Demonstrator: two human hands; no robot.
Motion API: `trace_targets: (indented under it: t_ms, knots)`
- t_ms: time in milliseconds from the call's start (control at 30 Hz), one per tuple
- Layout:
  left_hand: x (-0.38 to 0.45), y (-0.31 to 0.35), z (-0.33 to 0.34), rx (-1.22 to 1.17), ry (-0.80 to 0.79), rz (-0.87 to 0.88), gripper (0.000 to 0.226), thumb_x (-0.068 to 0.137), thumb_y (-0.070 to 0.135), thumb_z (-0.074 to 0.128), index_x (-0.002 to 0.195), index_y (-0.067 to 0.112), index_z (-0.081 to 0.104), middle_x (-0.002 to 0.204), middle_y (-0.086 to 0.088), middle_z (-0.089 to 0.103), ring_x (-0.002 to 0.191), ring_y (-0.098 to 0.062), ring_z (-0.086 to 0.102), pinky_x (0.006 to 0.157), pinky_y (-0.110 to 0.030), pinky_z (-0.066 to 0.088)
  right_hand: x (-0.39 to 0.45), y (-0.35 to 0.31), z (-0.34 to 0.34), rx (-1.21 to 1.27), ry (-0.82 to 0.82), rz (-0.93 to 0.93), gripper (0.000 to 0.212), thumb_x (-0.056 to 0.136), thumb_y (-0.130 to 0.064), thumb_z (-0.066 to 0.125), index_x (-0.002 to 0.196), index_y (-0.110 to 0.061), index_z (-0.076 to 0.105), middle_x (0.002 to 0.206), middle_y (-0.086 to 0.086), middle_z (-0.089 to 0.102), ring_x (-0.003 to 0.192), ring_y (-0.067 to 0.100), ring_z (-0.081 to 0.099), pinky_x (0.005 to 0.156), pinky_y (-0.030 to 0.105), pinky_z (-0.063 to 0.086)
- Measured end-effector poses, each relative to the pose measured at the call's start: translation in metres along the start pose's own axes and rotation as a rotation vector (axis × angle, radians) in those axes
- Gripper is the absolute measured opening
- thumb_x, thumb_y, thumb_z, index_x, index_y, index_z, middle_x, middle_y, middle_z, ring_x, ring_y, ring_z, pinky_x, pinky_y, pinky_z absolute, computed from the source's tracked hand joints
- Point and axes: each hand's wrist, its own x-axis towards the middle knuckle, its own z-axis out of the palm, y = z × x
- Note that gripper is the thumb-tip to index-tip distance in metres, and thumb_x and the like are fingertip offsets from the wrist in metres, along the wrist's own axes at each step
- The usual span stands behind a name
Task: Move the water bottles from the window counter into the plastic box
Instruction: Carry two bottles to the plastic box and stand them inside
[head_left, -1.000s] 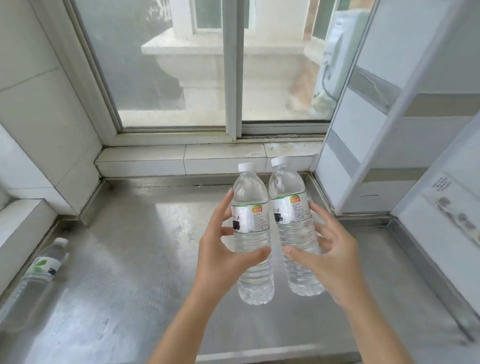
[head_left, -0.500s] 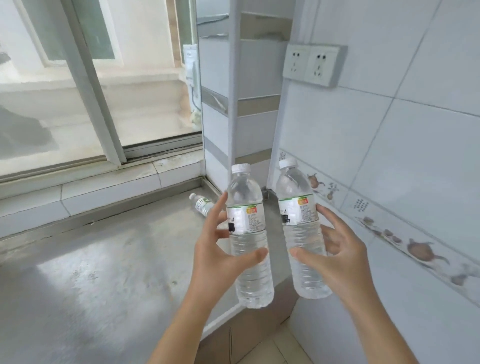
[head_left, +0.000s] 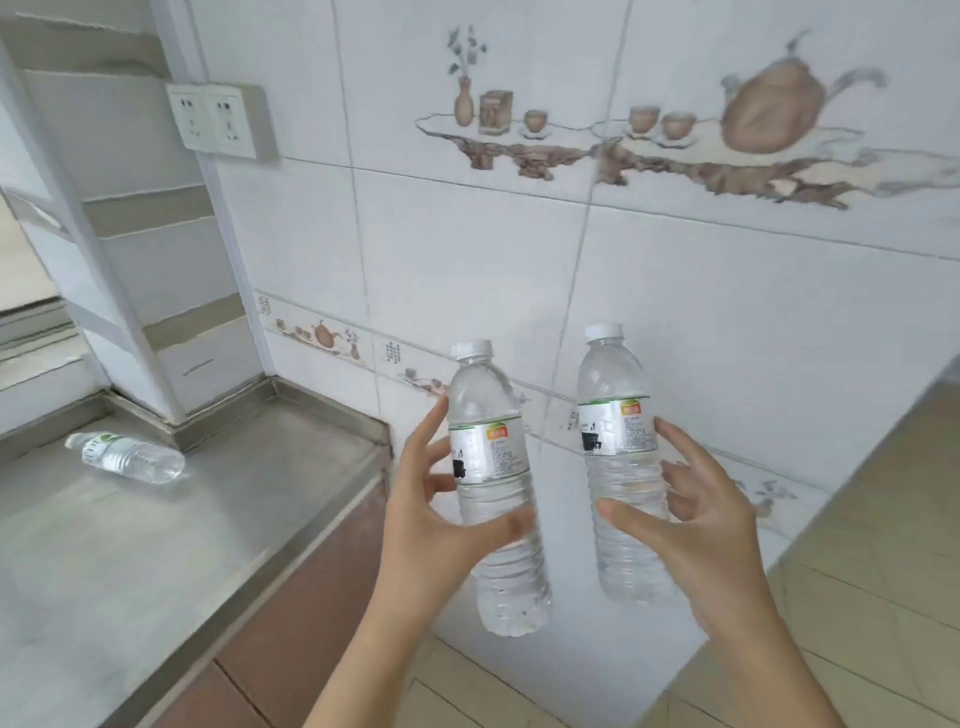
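The white tiled wall fills most of what I see, with a painted teapot-and-cups shelf scene across its upper tiles and a thin decorative band lower down. To my left runs the steel window counter, its right edge ending just beside my left forearm, with a brown cabinet front under that edge. The tan tiled floor shows at the lower right. A double wall socket sits on the wall above the counter's far right corner. I hold one water bottle in each hand, both upright, off the counter and past its right edge, in front of the wall, and apart from each other. My left hand grips the left bottle around its middle, thumb curled across the front below the label and fingers wrapped behind. My right hand grips the right bottle the same way, thumb across the front and fingers curved around the far side at label height. Both have white caps and clear water inside. A third bottle lies on its side on the counter near its far right corner, cap pointing left. The plastic box is not in my view.
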Motion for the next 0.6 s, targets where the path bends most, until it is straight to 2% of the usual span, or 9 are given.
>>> trace_targets:
  t_ms: [133,200,300,433,533,600]
  knots:
    - [-0.024,0.006,0.088,-0.019,-0.147,0.008,0.109,0.052,0.019,0.097,0.131,0.065,0.037,0.124,0.021,0.059,0.098,-0.004,0.063,0.080,-0.026,0.053,-0.019,0.017,-0.092,-0.018,0.136,0.027,0.081,0.059,0.001,0.087,0.118,-0.047,0.059,0.107,-0.005,0.073,0.096,0.014,0.070,0.085,0.045,0.056]
    - [-0.035,0.011,0.129,-0.031,-0.224,0.006,0.110,0.051,0.020,0.097,0.133,0.064,0.037,0.123,0.022,0.060,0.098,-0.004,0.063,0.082,-0.030,0.055,-0.030,0.023,-0.133,-0.029,0.193,0.051,0.080,0.060,-0.001,0.087,0.121,-0.044,0.058,0.106,-0.003,0.074,0.093,0.012,0.071,0.082,0.042,0.058]
    - [-0.049,0.021,0.189,-0.064,-0.351,0.000,0.109,0.052,0.020,0.097,0.132,0.064,0.037,0.126,0.020,0.058,0.101,-0.006,0.062,0.084,-0.034,0.056,-0.046,0.029,-0.191,-0.049,0.317,0.090,0.085,0.057,-0.008,0.090,0.128,-0.041,0.055,0.107,-0.005,0.073,0.096,0.011,0.070,0.087,0.043,0.055]
    - [-0.062,0.036,0.266,-0.104,-0.525,0.027,0.108,0.051,0.014,0.095,0.133,0.060,0.041,0.121,0.026,0.060,0.099,-0.004,0.061,0.084,-0.041,0.057,-0.066,0.036,-0.258,-0.065,0.510,0.112,0.082,0.057,-0.006,0.090,0.120,-0.046,0.057,0.103,-0.008,0.073,0.093,0.004,0.069,0.085,0.034,0.054]
    - [-0.071,0.045,0.320,-0.155,-0.651,0.045,0.108,0.051,0.009,0.093,0.135,0.054,0.043,0.121,0.025,0.060,0.100,-0.007,0.062,0.082,-0.034,0.055,-0.079,0.043,-0.304,-0.075,0.650,0.135,0.080,0.056,-0.005,0.090,0.112,-0.051,0.057,0.102,-0.009,0.073,0.091,0.003,0.069,0.085,0.033,0.054]
    - [-0.076,0.048,0.355,-0.174,-0.713,0.060,0.109,0.051,0.008,0.094,0.139,0.048,0.043,0.123,0.023,0.061,0.104,-0.009,0.062,0.083,-0.028,0.051,-0.086,0.049,-0.333,-0.094,0.732,0.160,0.079,0.056,-0.007,0.090,0.108,-0.056,0.056,0.101,-0.012,0.073,0.097,0.006,0.068,0.092,0.039,0.052]
